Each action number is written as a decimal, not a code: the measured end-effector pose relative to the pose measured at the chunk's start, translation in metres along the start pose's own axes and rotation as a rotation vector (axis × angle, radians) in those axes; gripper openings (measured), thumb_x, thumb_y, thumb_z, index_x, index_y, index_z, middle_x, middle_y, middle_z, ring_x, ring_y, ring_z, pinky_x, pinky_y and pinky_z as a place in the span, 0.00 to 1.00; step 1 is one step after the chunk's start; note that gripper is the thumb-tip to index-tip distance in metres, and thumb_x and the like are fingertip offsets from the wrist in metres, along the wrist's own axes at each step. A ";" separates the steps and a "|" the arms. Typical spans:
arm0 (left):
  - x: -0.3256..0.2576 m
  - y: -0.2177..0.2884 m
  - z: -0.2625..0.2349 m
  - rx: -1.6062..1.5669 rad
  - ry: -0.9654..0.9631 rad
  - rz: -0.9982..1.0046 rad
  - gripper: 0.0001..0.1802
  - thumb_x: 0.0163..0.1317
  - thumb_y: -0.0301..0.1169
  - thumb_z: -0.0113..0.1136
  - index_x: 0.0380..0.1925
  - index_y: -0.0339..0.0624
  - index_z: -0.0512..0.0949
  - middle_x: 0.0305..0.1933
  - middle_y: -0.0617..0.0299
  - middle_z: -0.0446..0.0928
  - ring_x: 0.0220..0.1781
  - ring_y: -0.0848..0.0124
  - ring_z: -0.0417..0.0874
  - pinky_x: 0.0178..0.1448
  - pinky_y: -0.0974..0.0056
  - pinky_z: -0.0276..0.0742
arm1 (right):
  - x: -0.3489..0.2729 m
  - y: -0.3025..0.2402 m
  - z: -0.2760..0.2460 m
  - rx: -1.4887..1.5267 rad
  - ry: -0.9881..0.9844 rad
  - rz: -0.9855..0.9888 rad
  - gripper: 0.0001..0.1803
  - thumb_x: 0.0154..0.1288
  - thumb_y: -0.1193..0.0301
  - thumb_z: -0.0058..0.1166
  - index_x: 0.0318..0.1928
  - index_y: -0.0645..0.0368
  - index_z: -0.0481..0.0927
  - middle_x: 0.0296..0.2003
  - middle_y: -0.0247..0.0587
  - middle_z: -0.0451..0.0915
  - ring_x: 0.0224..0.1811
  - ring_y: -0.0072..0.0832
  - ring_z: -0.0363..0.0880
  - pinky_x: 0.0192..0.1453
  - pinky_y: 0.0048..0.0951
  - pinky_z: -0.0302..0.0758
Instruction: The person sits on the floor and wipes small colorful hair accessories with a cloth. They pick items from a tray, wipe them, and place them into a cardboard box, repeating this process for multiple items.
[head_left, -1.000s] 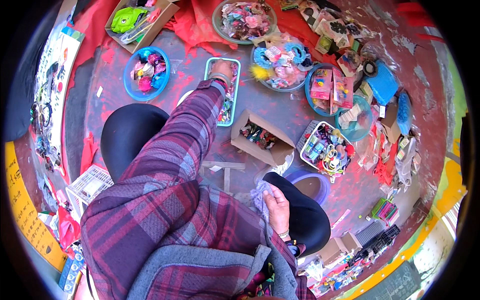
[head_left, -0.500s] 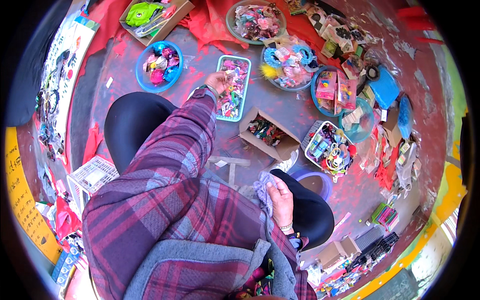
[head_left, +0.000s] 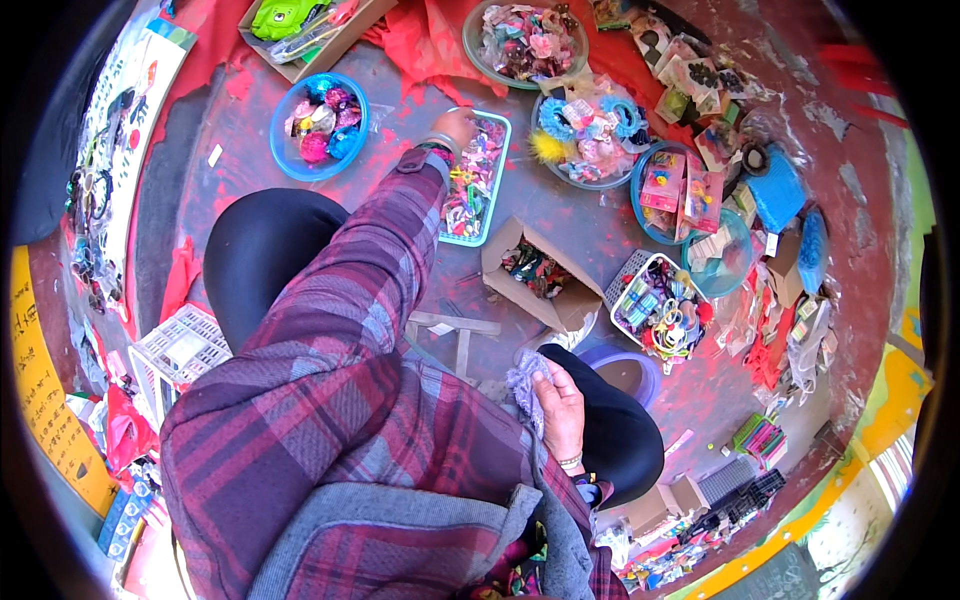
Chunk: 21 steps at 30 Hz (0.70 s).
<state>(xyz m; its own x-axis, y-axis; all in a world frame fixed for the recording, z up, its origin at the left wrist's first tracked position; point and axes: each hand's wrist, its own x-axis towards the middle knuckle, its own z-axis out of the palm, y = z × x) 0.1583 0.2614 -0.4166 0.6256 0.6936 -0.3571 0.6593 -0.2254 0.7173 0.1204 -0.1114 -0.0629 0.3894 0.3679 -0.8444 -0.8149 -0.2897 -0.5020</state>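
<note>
My left hand (head_left: 456, 128) is at the far left corner of a shallow mint-green tray (head_left: 499, 178). Small colourful pieces (head_left: 472, 182), too small to name, fill this tray. The back of the hand faces up and its fingertips are hidden, so I cannot see whether they hold anything. Closer to my body, my right hand (head_left: 566, 418) is closed on a fuzzy purple cloth (head_left: 523, 385), with the thumb on top. It is beside my right knee.
An open cardboard box (head_left: 567, 300) and a white basket (head_left: 617, 290) of trinkets stand right of the tray. A blue bowl (head_left: 281, 140) sits to its left. More bowls, including one of hair accessories (head_left: 590, 125), line the far right. A white crate (head_left: 180, 350) is by my left knee.
My left hand has moved farther away and slightly right, from the tray's left side to its far left corner. My right hand still grips the purple cloth. The view has shifted slightly.
</note>
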 end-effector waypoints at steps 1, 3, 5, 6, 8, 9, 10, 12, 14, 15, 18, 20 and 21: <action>0.002 0.007 0.005 0.174 -0.037 0.076 0.18 0.53 0.27 0.50 0.46 0.48 0.74 0.45 0.50 0.75 0.45 0.57 0.78 0.50 0.58 0.72 | 0.002 0.001 -0.001 -0.006 0.003 -0.003 0.14 0.64 0.76 0.46 0.50 0.66 0.71 0.39 0.39 0.79 0.38 0.22 0.78 0.43 0.21 0.74; -0.004 0.021 0.005 0.347 -0.087 0.162 0.20 0.53 0.22 0.45 0.47 0.47 0.73 0.52 0.48 0.71 0.52 0.55 0.74 0.55 0.55 0.69 | 0.003 0.001 -0.001 -0.004 0.019 0.000 0.14 0.64 0.76 0.46 0.49 0.66 0.72 0.39 0.39 0.79 0.37 0.22 0.78 0.42 0.21 0.74; -0.008 0.031 0.001 0.408 -0.115 0.089 0.20 0.54 0.23 0.45 0.47 0.46 0.73 0.52 0.48 0.71 0.52 0.55 0.74 0.55 0.55 0.70 | 0.003 0.001 -0.002 0.005 0.024 0.008 0.14 0.64 0.76 0.46 0.49 0.66 0.72 0.39 0.39 0.79 0.37 0.22 0.78 0.41 0.20 0.74; -0.010 0.037 -0.004 0.440 -0.126 0.055 0.19 0.54 0.23 0.45 0.47 0.46 0.73 0.52 0.48 0.71 0.52 0.55 0.74 0.55 0.55 0.70 | 0.003 0.000 -0.003 0.017 0.023 0.010 0.14 0.64 0.76 0.46 0.49 0.66 0.72 0.38 0.39 0.79 0.36 0.21 0.78 0.41 0.20 0.74; -0.021 0.045 -0.009 0.444 -0.119 0.053 0.17 0.55 0.23 0.45 0.45 0.45 0.73 0.49 0.49 0.73 0.51 0.55 0.75 0.53 0.55 0.71 | 0.003 0.001 -0.005 0.022 0.024 0.010 0.14 0.63 0.76 0.45 0.49 0.66 0.72 0.38 0.38 0.79 0.35 0.21 0.78 0.40 0.19 0.74; -0.023 0.044 -0.012 0.450 -0.131 0.040 0.17 0.55 0.23 0.45 0.45 0.45 0.73 0.49 0.49 0.73 0.51 0.55 0.75 0.53 0.55 0.71 | 0.003 0.002 -0.005 0.019 0.025 0.009 0.14 0.63 0.76 0.45 0.49 0.66 0.72 0.38 0.38 0.79 0.35 0.21 0.78 0.40 0.19 0.74; -0.025 0.044 -0.014 0.456 -0.142 0.027 0.17 0.55 0.23 0.45 0.45 0.45 0.73 0.48 0.49 0.74 0.50 0.55 0.75 0.52 0.54 0.71 | 0.002 0.003 -0.005 0.017 0.025 0.006 0.14 0.63 0.76 0.45 0.49 0.66 0.72 0.38 0.38 0.79 0.35 0.21 0.78 0.39 0.19 0.74; -0.027 0.040 -0.016 0.470 -0.076 0.051 0.15 0.55 0.27 0.47 0.43 0.46 0.74 0.44 0.51 0.76 0.47 0.54 0.77 0.49 0.54 0.73 | 0.000 0.001 -0.006 0.017 0.016 -0.003 0.14 0.63 0.76 0.45 0.49 0.66 0.72 0.38 0.38 0.79 0.35 0.21 0.78 0.40 0.19 0.74; -0.017 0.025 -0.005 0.470 -0.004 0.022 0.12 0.54 0.29 0.48 0.39 0.45 0.77 0.40 0.51 0.78 0.44 0.54 0.78 0.47 0.53 0.73 | -0.001 -0.001 -0.005 0.014 0.013 -0.001 0.14 0.63 0.76 0.45 0.49 0.66 0.72 0.38 0.38 0.79 0.36 0.22 0.78 0.40 0.20 0.74; -0.008 0.015 0.000 0.371 0.045 0.004 0.11 0.54 0.30 0.49 0.36 0.45 0.78 0.38 0.51 0.78 0.42 0.54 0.78 0.46 0.53 0.73 | -0.002 0.000 -0.005 0.022 0.014 -0.001 0.14 0.63 0.76 0.45 0.49 0.66 0.72 0.38 0.38 0.79 0.36 0.22 0.78 0.41 0.20 0.74; 0.004 -0.006 0.003 0.105 0.199 -0.073 0.08 0.52 0.32 0.52 0.28 0.45 0.80 0.31 0.50 0.78 0.37 0.53 0.79 0.43 0.54 0.74 | -0.004 0.002 -0.007 0.023 0.008 -0.018 0.14 0.63 0.76 0.46 0.49 0.66 0.72 0.39 0.38 0.79 0.36 0.22 0.78 0.42 0.21 0.74; 0.004 -0.005 0.000 -0.031 0.305 -0.141 0.07 0.49 0.31 0.55 0.26 0.46 0.81 0.28 0.51 0.79 0.34 0.54 0.80 0.41 0.56 0.74 | -0.003 0.003 -0.007 0.024 0.004 -0.026 0.14 0.63 0.76 0.46 0.49 0.66 0.72 0.39 0.38 0.79 0.37 0.22 0.78 0.42 0.21 0.74; 0.002 -0.004 -0.004 -0.003 0.296 -0.121 0.07 0.49 0.30 0.55 0.27 0.46 0.81 0.28 0.51 0.79 0.34 0.54 0.80 0.41 0.56 0.74 | -0.003 0.003 -0.007 0.027 0.002 -0.026 0.14 0.63 0.76 0.46 0.49 0.66 0.72 0.39 0.38 0.79 0.37 0.22 0.78 0.42 0.21 0.74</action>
<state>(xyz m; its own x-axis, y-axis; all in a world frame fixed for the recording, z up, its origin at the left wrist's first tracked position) 0.1555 0.2660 -0.4178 0.3935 0.8845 -0.2506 0.7200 -0.1270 0.6823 0.1200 -0.1200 -0.0630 0.4111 0.3728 -0.8318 -0.8158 -0.2566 -0.5182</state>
